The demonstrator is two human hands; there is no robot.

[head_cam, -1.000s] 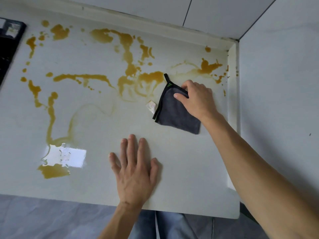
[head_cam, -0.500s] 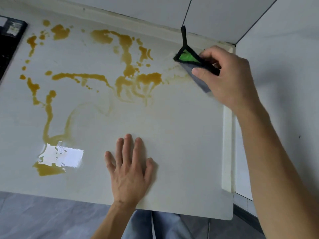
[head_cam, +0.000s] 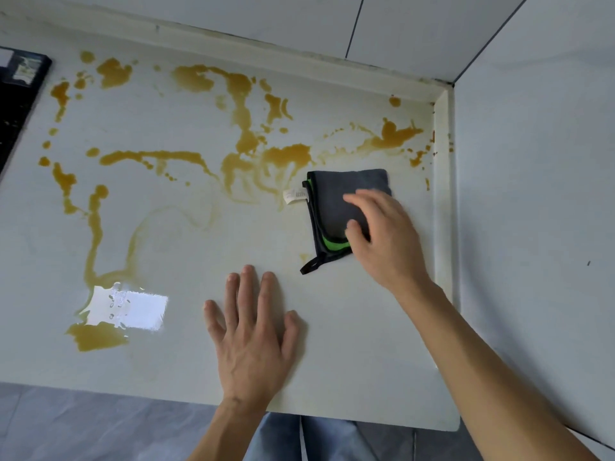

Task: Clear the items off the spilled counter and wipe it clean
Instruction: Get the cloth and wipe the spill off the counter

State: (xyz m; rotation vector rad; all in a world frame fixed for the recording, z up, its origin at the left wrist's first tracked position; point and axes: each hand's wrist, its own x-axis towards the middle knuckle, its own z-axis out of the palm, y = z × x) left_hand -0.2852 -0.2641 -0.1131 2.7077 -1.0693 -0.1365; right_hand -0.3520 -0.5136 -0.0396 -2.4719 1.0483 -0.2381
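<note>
The right hand's fingers (head_cam: 357, 197) lie spread and nearly straight on top of a dark grey folded microfibre cloth with green edging (head_cam: 336, 207), the thumb against its near edge; they press it flat rather than pinch it. The right hand (head_cam: 386, 237) sits at about 3 o'clock on the pale cream laminate counter (head_cam: 332, 344). The left hand (head_cam: 253, 334) has its 5 fingers fanned wide, palm down, flat on the counter at 6 o'clock, holding nothing.

0.5 s ago the right hand had the cloth bunched and lifted toward the back corner at 1 o'clock; now the cloth lies flat on the counter again, turned so its black hanging loop (head_cam: 309, 266) points toward 7 o'clock and its white care label (head_cam: 294, 196) sticks out toward 9 o'clock. The left hand has barely shifted.

The amber-brown liquid spill (head_cam: 239, 104) runs from 9 o'clock across to 2 o'clock, with a puddle (head_cam: 96, 336) at 8 o'clock beside a bright window glare (head_cam: 128, 307). A black glossy panel (head_cam: 16, 94) sits at the 10 o'clock edge. No containers are in view.
</note>
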